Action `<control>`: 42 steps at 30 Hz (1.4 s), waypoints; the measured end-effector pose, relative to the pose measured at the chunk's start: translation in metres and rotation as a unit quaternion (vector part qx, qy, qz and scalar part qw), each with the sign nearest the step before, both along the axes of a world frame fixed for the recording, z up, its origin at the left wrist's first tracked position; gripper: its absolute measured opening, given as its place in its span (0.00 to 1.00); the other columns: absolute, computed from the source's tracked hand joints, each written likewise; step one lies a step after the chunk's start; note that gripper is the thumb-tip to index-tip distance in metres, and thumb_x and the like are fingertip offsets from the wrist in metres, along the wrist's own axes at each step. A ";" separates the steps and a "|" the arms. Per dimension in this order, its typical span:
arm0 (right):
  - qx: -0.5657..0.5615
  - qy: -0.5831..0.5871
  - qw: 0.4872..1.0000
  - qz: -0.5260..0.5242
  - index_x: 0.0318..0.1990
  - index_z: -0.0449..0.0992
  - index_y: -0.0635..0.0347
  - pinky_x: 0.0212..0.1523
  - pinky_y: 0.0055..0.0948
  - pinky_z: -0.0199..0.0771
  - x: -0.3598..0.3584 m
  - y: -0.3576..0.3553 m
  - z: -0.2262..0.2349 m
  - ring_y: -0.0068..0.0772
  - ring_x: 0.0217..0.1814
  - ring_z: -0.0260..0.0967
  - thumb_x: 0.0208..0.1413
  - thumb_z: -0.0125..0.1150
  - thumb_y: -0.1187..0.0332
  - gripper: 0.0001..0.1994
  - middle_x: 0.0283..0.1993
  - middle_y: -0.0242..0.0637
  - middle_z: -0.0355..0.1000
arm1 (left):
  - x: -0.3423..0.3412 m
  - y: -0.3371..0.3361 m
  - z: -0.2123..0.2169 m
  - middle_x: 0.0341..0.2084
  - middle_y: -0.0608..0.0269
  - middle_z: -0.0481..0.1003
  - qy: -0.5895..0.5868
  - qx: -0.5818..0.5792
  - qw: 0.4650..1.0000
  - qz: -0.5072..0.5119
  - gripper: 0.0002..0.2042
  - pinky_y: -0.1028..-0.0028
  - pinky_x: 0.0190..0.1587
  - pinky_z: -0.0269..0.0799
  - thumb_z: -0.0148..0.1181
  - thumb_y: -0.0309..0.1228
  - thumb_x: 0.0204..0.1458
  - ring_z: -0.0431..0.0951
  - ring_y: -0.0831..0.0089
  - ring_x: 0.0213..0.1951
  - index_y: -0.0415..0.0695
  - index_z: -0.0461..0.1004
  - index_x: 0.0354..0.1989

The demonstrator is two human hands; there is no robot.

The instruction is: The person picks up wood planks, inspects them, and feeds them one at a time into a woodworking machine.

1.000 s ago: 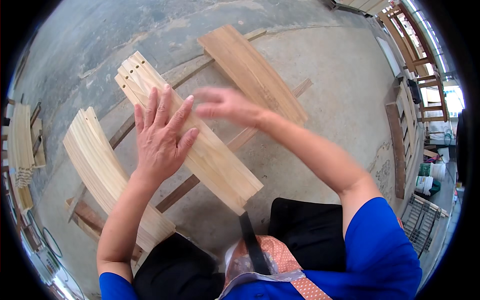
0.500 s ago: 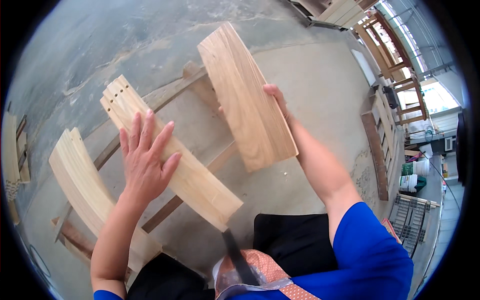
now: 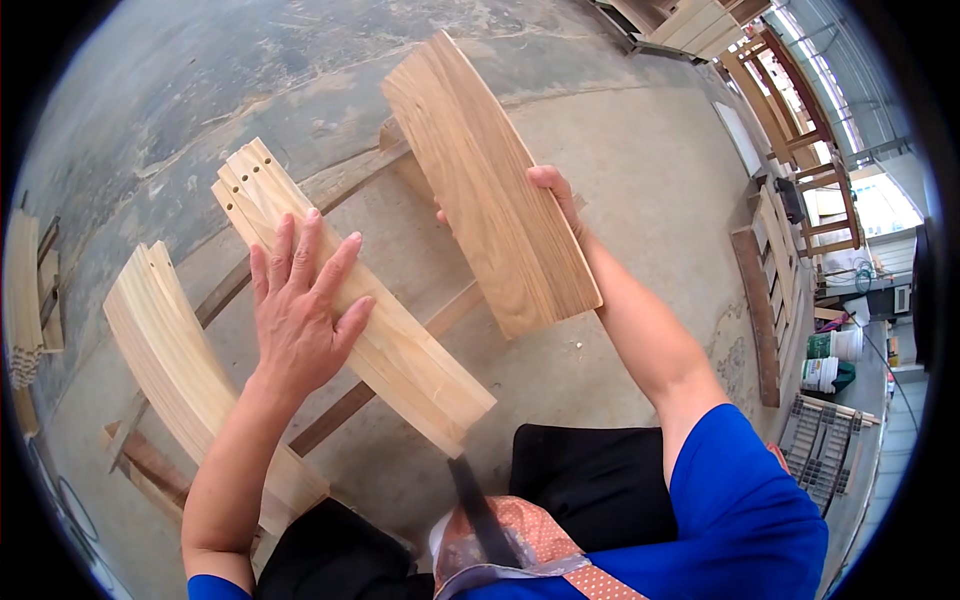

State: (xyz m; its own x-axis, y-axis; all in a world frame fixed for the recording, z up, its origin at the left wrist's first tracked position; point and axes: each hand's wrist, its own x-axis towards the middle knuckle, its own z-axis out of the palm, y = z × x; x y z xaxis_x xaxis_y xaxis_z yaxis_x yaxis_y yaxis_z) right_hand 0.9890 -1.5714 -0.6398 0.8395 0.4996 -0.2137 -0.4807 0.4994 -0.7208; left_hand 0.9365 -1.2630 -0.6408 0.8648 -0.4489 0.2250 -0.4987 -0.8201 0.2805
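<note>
My left hand lies flat with fingers spread on a pale curved wooden board that has holes at its far end. My right hand grips the edge of a darker curved wooden board and holds it lifted above the floor; most of that hand is hidden behind the board. A third pale curved board lies to the left on thin wooden strips.
Concrete floor all around. A stack of pale wooden pieces sits at the far left. Wooden chair frames and planks stand at the right, with paint buckets and a wire rack near them.
My right hand took hold of the darker board and lifted it off the strips toward me. My left hand stayed flat on the middle board.
</note>
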 end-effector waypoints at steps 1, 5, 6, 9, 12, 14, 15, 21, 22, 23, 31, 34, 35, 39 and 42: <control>-0.032 0.020 0.999 0.008 0.64 0.58 0.60 0.43 0.39 0.78 -0.002 0.000 0.006 0.43 0.50 0.72 0.41 0.58 0.43 0.44 0.51 0.49 0.68 | 0.000 0.000 0.000 0.70 0.55 0.50 0.001 0.003 1.000 0.001 0.28 0.51 0.70 0.30 0.58 0.43 0.52 0.42 0.53 0.72 0.55 0.66 0.63; -0.163 0.071 0.984 0.012 0.65 0.58 0.58 0.44 0.36 0.75 -0.003 -0.002 0.014 0.39 0.47 0.71 0.41 0.60 0.47 0.42 0.50 0.46 0.69 | -0.001 0.001 0.002 0.70 0.55 0.50 0.002 0.012 1.000 0.000 0.28 0.51 0.70 0.30 0.57 0.44 0.52 0.42 0.53 0.72 0.55 0.65 0.63; -0.161 0.068 0.985 0.013 0.65 0.58 0.58 0.44 0.36 0.75 -0.002 -0.002 0.015 0.39 0.47 0.71 0.41 0.60 0.47 0.42 0.50 0.46 0.69 | -0.001 0.001 0.001 0.70 0.55 0.50 -0.002 0.008 1.000 -0.002 0.28 0.51 0.70 0.31 0.57 0.44 0.52 0.42 0.53 0.72 0.55 0.66 0.63; -0.256 0.017 0.967 0.016 0.66 0.57 0.55 0.44 0.34 0.72 -0.002 0.004 0.024 0.35 0.46 0.69 0.41 0.62 0.50 0.42 0.48 0.43 0.68 | -0.001 0.001 0.002 0.70 0.55 0.50 -0.001 0.003 1.000 -0.003 0.28 0.51 0.70 0.31 0.57 0.44 0.53 0.42 0.53 0.72 0.55 0.66 0.63; -0.308 -0.023 0.951 -0.003 0.66 0.56 0.54 0.44 0.33 0.71 -0.004 0.011 0.027 0.32 0.47 0.66 0.40 0.63 0.52 0.43 0.48 0.40 0.66 | -0.002 0.003 0.002 0.70 0.55 0.50 -0.001 0.005 1.000 -0.001 0.28 0.51 0.70 0.32 0.56 0.45 0.53 0.42 0.53 0.72 0.55 0.65 0.64; -0.307 -0.020 0.951 -0.018 0.67 0.55 0.54 0.45 0.33 0.71 -0.004 0.011 0.022 0.32 0.47 0.65 0.40 0.64 0.52 0.44 0.49 0.40 0.65 | -0.001 0.004 0.001 0.70 0.55 0.50 -0.002 0.005 1.000 -0.001 0.28 0.51 0.70 0.32 0.56 0.45 0.53 0.42 0.53 0.72 0.55 0.65 0.64; -0.302 -0.018 0.953 -0.013 0.67 0.55 0.54 0.45 0.33 0.71 -0.005 0.014 0.023 0.32 0.47 0.65 0.40 0.64 0.52 0.44 0.49 0.40 0.65 | -0.001 0.006 0.000 0.70 0.55 0.50 -0.006 0.008 1.000 -0.002 0.28 0.51 0.70 0.32 0.56 0.46 0.53 0.42 0.53 0.72 0.56 0.65 0.64; -0.281 0.020 0.959 0.011 0.68 0.53 0.54 0.43 0.34 0.72 -0.006 0.009 0.022 0.34 0.47 0.66 0.41 0.63 0.51 0.45 0.50 0.42 0.66 | -0.001 0.005 -0.001 0.70 0.56 0.50 -0.003 0.003 1.000 -0.005 0.28 0.51 0.69 0.32 0.56 0.47 0.54 0.43 0.54 0.72 0.57 0.65 0.64; -0.298 0.021 0.954 -0.009 0.66 0.57 0.54 0.42 0.35 0.72 -0.009 0.014 0.028 0.34 0.45 0.68 0.40 0.63 0.50 0.43 0.48 0.41 0.67 | -0.001 0.006 -0.001 0.70 0.56 0.50 -0.003 0.004 1.000 -0.005 0.28 0.51 0.69 0.32 0.56 0.47 0.54 0.43 0.54 0.72 0.57 0.65 0.64; -0.296 0.022 0.955 -0.009 0.66 0.57 0.54 0.42 0.35 0.72 -0.010 0.016 0.025 0.34 0.45 0.68 0.40 0.63 0.50 0.43 0.48 0.41 0.67 | -0.002 0.007 -0.001 0.70 0.56 0.50 0.000 0.007 1.000 -0.002 0.28 0.50 0.69 0.32 0.56 0.47 0.54 0.43 0.54 0.72 0.57 0.65 0.64; -0.215 0.119 0.969 0.028 0.57 0.66 0.55 0.39 0.35 0.72 -0.017 0.011 0.028 0.33 0.42 0.69 0.37 0.63 0.47 0.37 0.44 0.40 0.70 | -0.001 0.005 -0.005 0.68 0.55 0.54 -0.019 -0.005 1.000 -0.002 0.27 0.49 0.69 0.33 0.56 0.49 0.53 0.45 0.52 0.71 0.58 0.67 0.62; -0.256 0.089 0.962 0.017 0.57 0.67 0.55 0.39 0.35 0.72 -0.021 0.016 0.033 0.33 0.42 0.69 0.37 0.63 0.47 0.37 0.44 0.40 0.70 | -0.001 0.006 -0.003 0.70 0.56 0.49 -0.001 0.003 1.000 -0.006 0.28 0.50 0.69 0.31 0.56 0.45 0.54 0.41 0.53 0.72 0.56 0.65 0.64; -0.256 0.089 0.962 0.016 0.57 0.67 0.55 0.39 0.35 0.72 -0.021 0.017 0.033 0.33 0.42 0.69 0.37 0.63 0.47 0.37 0.44 0.40 0.70 | -0.001 0.006 -0.004 0.70 0.55 0.49 -0.003 0.003 1.000 -0.007 0.28 0.50 0.69 0.31 0.56 0.45 0.54 0.41 0.53 0.72 0.56 0.65 0.64; -0.240 0.096 0.966 0.021 0.58 0.66 0.57 0.41 0.36 0.72 -0.021 0.013 0.025 0.36 0.42 0.69 0.38 0.62 0.47 0.38 0.44 0.43 0.70 | -0.001 0.008 -0.005 0.70 0.55 0.49 -0.006 0.006 1.000 -0.007 0.28 0.50 0.69 0.31 0.56 0.45 0.54 0.41 0.53 0.72 0.56 0.65 0.64; -0.169 0.112 0.978 0.041 0.60 0.64 0.60 0.44 0.38 0.72 -0.016 0.004 0.009 0.40 0.44 0.70 0.40 0.60 0.48 0.39 0.48 0.47 0.70 | 0.000 0.005 -0.006 0.70 0.56 0.49 -0.014 0.006 1.000 -0.009 0.28 0.50 0.69 0.31 0.57 0.45 0.53 0.41 0.53 0.72 0.56 0.65 0.64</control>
